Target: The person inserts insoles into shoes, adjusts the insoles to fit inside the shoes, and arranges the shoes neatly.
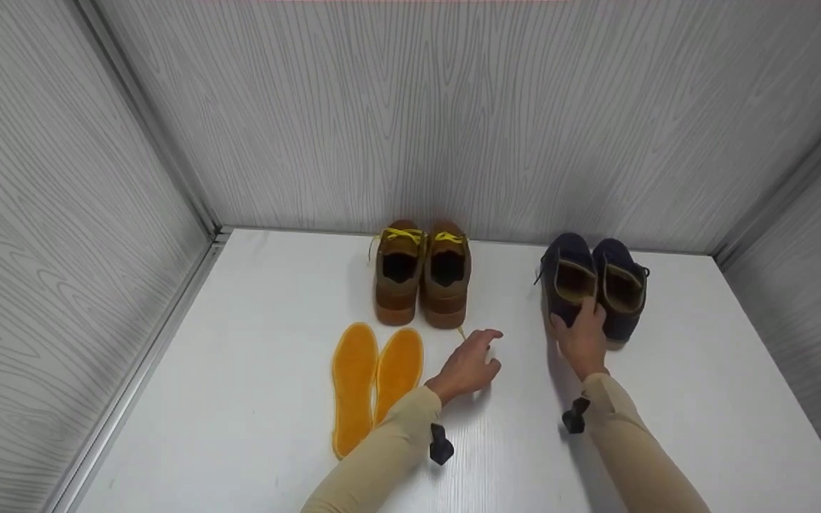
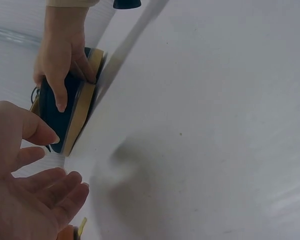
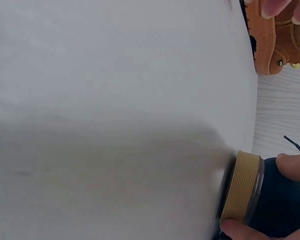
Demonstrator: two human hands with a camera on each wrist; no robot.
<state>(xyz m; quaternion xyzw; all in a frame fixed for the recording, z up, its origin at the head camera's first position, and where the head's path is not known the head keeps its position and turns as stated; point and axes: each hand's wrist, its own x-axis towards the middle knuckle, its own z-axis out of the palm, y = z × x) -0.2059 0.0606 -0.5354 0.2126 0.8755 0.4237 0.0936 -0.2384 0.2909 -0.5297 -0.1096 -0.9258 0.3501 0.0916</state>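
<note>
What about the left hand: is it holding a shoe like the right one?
No, the left hand is empty over the white tabletop, while the right hand grips a dark blue shoe.

Looks like small booth or work bay; can't tell if lab, shop or wkshop around it. Signs: grey woodgrain back panel (image 1: 410,121), L panel (image 1: 47,214) & R panel (image 1: 817,242) same finish, metal rail (image 1: 137,385) along L side, wht surface (image 1: 239,342) betw. them. Brown shoes (image 1: 445,296), dk blue shoes (image 1: 621,324) & orange insoles (image 1: 355,377) set out in prs, like demo stn.
</note>
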